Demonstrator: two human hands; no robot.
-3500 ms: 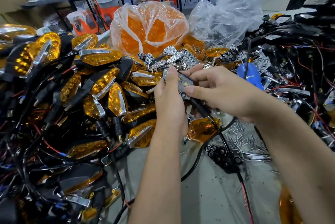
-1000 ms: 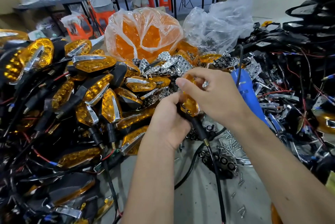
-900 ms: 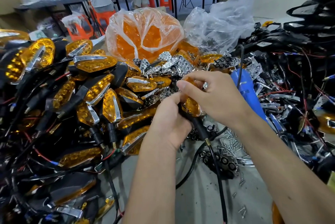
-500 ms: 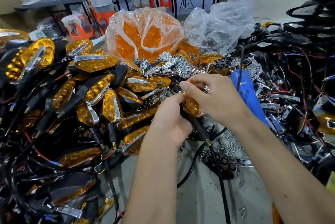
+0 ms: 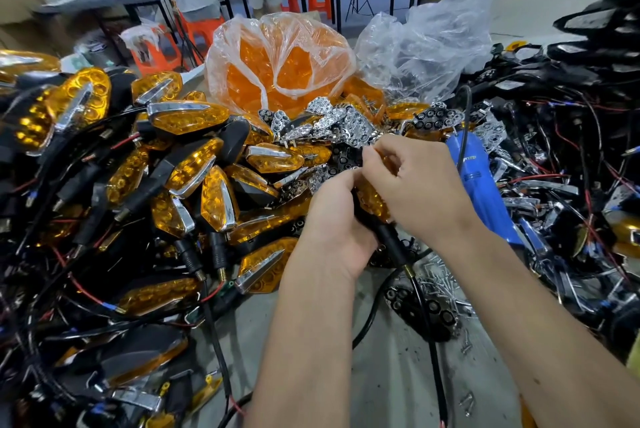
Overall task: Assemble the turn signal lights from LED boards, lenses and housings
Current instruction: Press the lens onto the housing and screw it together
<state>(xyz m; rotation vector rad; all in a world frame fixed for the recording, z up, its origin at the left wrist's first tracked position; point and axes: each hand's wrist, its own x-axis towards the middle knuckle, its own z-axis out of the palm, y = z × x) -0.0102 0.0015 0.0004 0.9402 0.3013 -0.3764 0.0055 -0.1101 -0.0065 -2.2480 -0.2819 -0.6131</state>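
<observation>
Head view, looking down at a crowded tabletop (image 5: 391, 375). At centre, two bare hands meeting over one turn signal light (image 5: 372, 200). Left hand (image 5: 334, 226), entering from 6 o'clock, curled around the black housing and its stem (image 5: 389, 242). Right hand (image 5: 420, 185), entering from 4 o'clock, fingers bent and pressing the amber lens down onto the housing; thumb and forefinger pinched together at the lens's upper tip, at 12 o'clock of the grip. Most of the lens hidden beneath the right palm, only an amber sliver showing between the two hands. Black cable (image 5: 427, 334) trailing from the stem toward 6 o'clock.

Judged likely to handle as a light, rigid plastic shell: smooth and a little slippery on the lens, prone to scratching or cracking at its thin edges. Best gripped by the housing and rubbery stem, with pressure spread along the lens rim rather than its centre. Cable limp, liable to snag on neighbours.

At 9 o'clock, a heap of finished lights (image 5: 180, 164) with amber lenses and chrome trim, wires tangled through. At 12 o'clock, a clear bag of orange lenses (image 5: 277, 60), with chrome reflector pieces (image 5: 332, 124) just below it. At 3 o'clock, a blue tool (image 5: 481, 192) just beside the right wrist, then black housings and wiring. Loose screws (image 5: 440, 275) at 5 o'clock of the hands. Other workers at far benches, blurred.
</observation>
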